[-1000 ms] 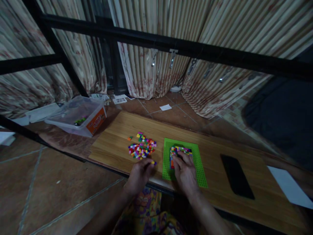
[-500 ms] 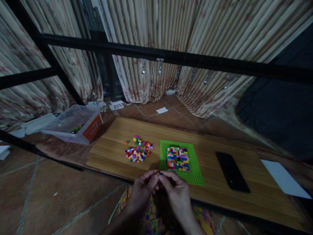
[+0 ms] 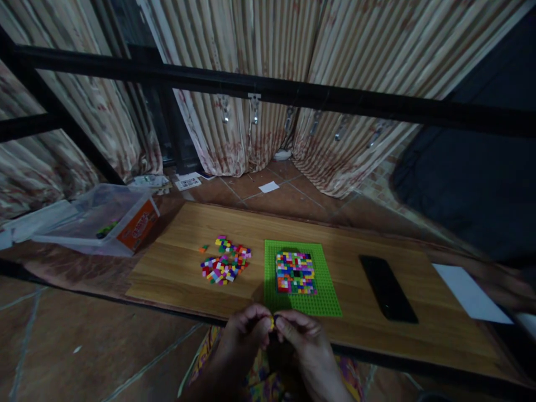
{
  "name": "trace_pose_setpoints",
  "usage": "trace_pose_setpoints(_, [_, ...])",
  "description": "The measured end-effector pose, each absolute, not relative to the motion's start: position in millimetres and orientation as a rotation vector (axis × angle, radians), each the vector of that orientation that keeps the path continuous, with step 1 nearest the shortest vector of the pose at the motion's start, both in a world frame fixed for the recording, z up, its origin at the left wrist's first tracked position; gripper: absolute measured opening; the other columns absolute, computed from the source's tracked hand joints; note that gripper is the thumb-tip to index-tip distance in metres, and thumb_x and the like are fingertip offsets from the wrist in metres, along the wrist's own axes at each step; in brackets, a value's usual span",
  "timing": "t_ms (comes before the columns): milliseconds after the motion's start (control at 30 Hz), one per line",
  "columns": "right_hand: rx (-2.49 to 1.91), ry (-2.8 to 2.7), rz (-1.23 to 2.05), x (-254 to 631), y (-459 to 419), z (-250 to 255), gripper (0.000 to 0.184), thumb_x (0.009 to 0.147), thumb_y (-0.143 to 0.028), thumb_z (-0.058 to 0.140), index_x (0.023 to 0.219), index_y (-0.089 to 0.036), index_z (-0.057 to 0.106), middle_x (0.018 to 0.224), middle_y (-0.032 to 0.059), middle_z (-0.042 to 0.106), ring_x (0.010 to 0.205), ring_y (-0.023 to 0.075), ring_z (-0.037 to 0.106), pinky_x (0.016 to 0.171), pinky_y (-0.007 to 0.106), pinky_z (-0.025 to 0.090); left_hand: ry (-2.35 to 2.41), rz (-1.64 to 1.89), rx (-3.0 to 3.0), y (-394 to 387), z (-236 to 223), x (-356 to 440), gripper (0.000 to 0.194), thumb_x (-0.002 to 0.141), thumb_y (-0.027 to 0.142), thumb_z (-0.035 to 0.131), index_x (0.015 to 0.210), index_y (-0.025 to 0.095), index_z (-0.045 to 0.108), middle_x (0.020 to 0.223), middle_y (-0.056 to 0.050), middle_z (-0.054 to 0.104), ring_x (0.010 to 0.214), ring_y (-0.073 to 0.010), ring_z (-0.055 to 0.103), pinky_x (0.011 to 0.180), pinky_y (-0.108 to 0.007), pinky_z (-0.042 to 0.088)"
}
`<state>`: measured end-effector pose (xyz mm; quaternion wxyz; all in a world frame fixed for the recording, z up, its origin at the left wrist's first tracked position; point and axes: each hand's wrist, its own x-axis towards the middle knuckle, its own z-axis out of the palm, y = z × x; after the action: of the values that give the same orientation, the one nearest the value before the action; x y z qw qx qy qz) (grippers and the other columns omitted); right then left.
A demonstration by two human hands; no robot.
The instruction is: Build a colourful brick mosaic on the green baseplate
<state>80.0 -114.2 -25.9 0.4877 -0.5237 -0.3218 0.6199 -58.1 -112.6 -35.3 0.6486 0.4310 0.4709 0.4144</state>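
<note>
My left hand (image 3: 246, 330) is closed in a pinch on a small yellow toy brick (image 3: 272, 323), held just off the table's near edge. Facing it, my right hand (image 3: 305, 336) pinches a small dark brick (image 3: 276, 318), partly hidden by the fingers. Both hands are close together, fingertips almost touching. Beyond them lies a green studded baseplate (image 3: 329, 296), carrying a roughly square block of many-coloured bricks (image 3: 295, 272) with a dark spot near its middle. A loose pile of coloured bricks (image 3: 224, 268) is spread on the wood to the left.
On the wooden table (image 3: 167, 262), a black phone (image 3: 387, 288) lies right of the baseplate, with a white sheet (image 3: 471, 293) farther right. What looks like another person's hand (image 3: 506, 287) is at the right edge. A clear plastic bin (image 3: 96, 223) stands left. A black bar (image 3: 293, 92) crosses ahead.
The view has shifted slightly. My hands have drawn a little back from the baseplate, and the yellow and dark bricks now show slightly apart. A hand-like shape has appeared at the right edge.
</note>
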Motion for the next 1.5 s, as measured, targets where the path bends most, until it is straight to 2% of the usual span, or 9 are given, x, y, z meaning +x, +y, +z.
trace_pose_setpoints(133, [-1.43, -0.761, 1.324, 106, -107, -33, 0.027, 0.064, -0.041, 0.078, 0.083, -0.023, 0.076, 0.067, 0.0009, 0.07, 0.063, 0.0133, 0.06, 0.065, 0.026, 0.048, 1.126, 0.992, 0.898, -106, -40, -54, 0.026, 0.078, 0.041, 0.063, 0.079, 0.015, 0.061, 0.052, 0.004, 0.052, 0.048, -0.0077, 0.044, 0.05, -0.02, 0.037])
trace_pose_setpoints(200, [-1.547, -0.787, 1.143, 123, -101, -33, 0.028, 0.063, -0.041, 0.078, 0.084, -0.023, 0.076, 0.084, 0.0037, 0.074, 0.079, 0.0178, 0.065, 0.077, 0.03, 0.049, 1.15, 1.033, 0.851, -102, -39, -54, 0.029, 0.076, 0.042, 0.065, 0.085, 0.014, 0.062, 0.055, 0.004, 0.052, 0.048, -0.0073, 0.044, 0.049, -0.019, 0.036])
trace_pose_setpoints(300, [-1.603, -0.791, 1.033, 144, -96, -31, 0.027, 0.063, -0.041, 0.077, 0.083, -0.023, 0.076, 0.09, 0.0049, 0.075, 0.088, 0.0219, 0.067, 0.084, 0.036, 0.049, 1.188, 1.075, 0.859, -93, -36, -58, 0.032, 0.075, 0.04, 0.066, 0.094, 0.014, 0.063, 0.061, 0.003, 0.054, 0.053, -0.0081, 0.049, 0.051, -0.019, 0.038])
trace_pose_setpoints(633, [-1.663, -0.781, 1.025, 149, -102, -39, 0.03, 0.061, -0.043, 0.077, 0.082, -0.021, 0.075, 0.088, 0.0052, 0.075, 0.087, 0.0236, 0.068, 0.086, 0.038, 0.05, 1.288, 1.077, 1.391, -54, -49, -47, 0.015, 0.084, 0.03, 0.057, 0.091, 0.019, 0.066, 0.078, 0.0, 0.065, 0.071, -0.0135, 0.062, 0.065, -0.022, 0.049])
trace_pose_setpoints(967, [-1.689, -0.744, 1.014, 156, -104, -42, 0.031, 0.058, -0.043, 0.078, 0.079, -0.02, 0.075, 0.086, 0.006, 0.075, 0.084, 0.0231, 0.068, 0.082, 0.036, 0.051, 1.439, 1.317, 1.711, -38, -55, -22, 0.01, 0.08, 0.022, 0.066, 0.085, 0.025, 0.074, 0.089, -0.002, 0.064, 0.086, -0.0145, 0.062, 0.079, -0.027, 0.05])
trace_pose_setpoints(1200, [-1.668, -0.764, 1.047, 158, -105, -47, 0.031, 0.061, -0.044, 0.076, 0.082, -0.02, 0.075, 0.086, 0.0051, 0.075, 0.083, 0.0216, 0.067, 0.081, 0.035, 0.051, 1.582, 1.295, 1.822, -34, -63, -15, 0.013, 0.076, 0.02, 0.069, 0.086, 0.027, 0.074, 0.093, -0.002, 0.065, 0.092, -0.0182, 0.059, 0.086, -0.036, 0.047])
trace_pose_setpoints(1500, [-1.68, -0.795, 0.969, 160, -100, -40, 0.03, 0.06, -0.043, 0.077, 0.078, -0.02, 0.075, 0.084, 0.0064, 0.075, 0.082, 0.0235, 0.068, 0.078, 0.036, 0.052, 1.552, 1.253, 1.833, -33, -62, -18, 0.023, 0.074, 0.016, 0.069, 0.094, 0.027, 0.072, 0.097, -0.003, 0.063, 0.096, -0.0195, 0.059, 0.089, -0.038, 0.047])
